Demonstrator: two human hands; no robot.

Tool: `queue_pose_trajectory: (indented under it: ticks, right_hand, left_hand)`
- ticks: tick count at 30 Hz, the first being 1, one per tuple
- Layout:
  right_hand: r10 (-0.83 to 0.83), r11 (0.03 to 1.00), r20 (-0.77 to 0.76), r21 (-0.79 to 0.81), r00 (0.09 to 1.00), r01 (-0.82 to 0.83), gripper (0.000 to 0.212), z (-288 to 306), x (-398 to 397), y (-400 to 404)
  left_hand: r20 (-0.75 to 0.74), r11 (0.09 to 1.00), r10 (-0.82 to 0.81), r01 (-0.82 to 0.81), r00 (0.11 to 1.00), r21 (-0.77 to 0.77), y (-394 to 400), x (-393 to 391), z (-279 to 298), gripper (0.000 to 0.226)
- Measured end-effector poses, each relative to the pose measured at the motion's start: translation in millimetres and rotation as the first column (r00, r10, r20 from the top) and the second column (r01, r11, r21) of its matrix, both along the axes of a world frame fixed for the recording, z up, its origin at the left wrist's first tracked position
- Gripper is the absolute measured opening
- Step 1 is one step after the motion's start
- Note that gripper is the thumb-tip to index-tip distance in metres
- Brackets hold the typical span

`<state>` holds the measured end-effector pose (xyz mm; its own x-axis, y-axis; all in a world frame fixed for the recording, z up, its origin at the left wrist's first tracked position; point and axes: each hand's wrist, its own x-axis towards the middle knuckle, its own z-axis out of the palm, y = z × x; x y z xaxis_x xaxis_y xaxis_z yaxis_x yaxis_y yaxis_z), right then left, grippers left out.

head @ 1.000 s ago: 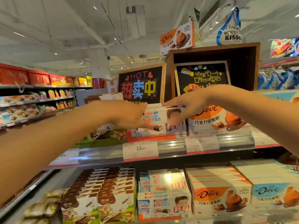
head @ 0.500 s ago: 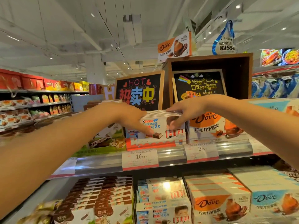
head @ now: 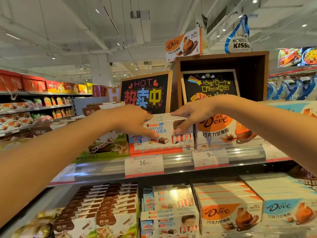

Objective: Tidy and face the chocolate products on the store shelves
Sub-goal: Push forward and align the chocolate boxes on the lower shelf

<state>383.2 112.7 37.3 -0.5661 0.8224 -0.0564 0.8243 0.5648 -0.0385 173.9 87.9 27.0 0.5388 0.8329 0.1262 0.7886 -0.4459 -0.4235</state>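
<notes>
A row of white Kinder Chocolate boxes (head: 169, 133) stands in an orange display tray on the upper shelf. My left hand (head: 132, 120) grips the front box at its left top corner, thumb down over the face. My right hand (head: 190, 114) grips the same box at its right top edge, with the thumb on the front. Orange Dove boxes (head: 221, 129) stand right beside it. Green and brown cow-print boxes (head: 109, 146) sit to the left, partly behind my left arm.
The shelf rail (head: 178, 162) carries price tags reading 16.90 and 9.90. Below are more brown boxes (head: 106, 210), Kinder boxes (head: 169, 213) and Dove boxes (head: 228, 208). Behind the top row stand a "HOT" sign board (head: 145, 93) and a wooden display crate (head: 223, 78).
The camera has tilted up, so the shelves sit lower in view. Both hands stay on the front Kinder box, and their fingers have curled further over its top.
</notes>
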Motion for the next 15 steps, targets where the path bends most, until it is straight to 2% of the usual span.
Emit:
queue_pose_trajectory:
  ticks: [2, 5, 8, 15]
  right_hand:
    - [-0.029, 1.0, 0.017, 0.011, 0.999, 0.028, 0.1, 2.8, 0.4, -3.6]
    - [-0.027, 0.999, 0.008, -0.028, 1.0, 0.027, 0.073, 5.7, 2.0, -6.6]
    - [-0.018, 1.0, -0.026, -0.002, 1.0, 0.018, 0.057, 5.1, 2.7, -8.7]
    - [0.039, 0.999, -0.074, 0.04, 0.996, -0.037, 0.053, 2.8, 5.2, -6.4]
  left_hand:
    - [0.01, 0.999, -0.019, 0.018, 1.0, 0.033, 0.6, 1.2, -1.0, 0.081]
    - [0.063, 0.998, -0.042, 0.04, 0.997, 0.045, 1.1, 1.6, -2.3, 0.08]
    - [0.126, 0.998, -0.043, 0.038, 0.991, 0.045, -0.4, 1.5, -0.7, 0.085]
    - [0.169, 0.994, -0.067, 0.052, 0.983, 0.093, 0.9, 1.2, -3.3, 0.09]
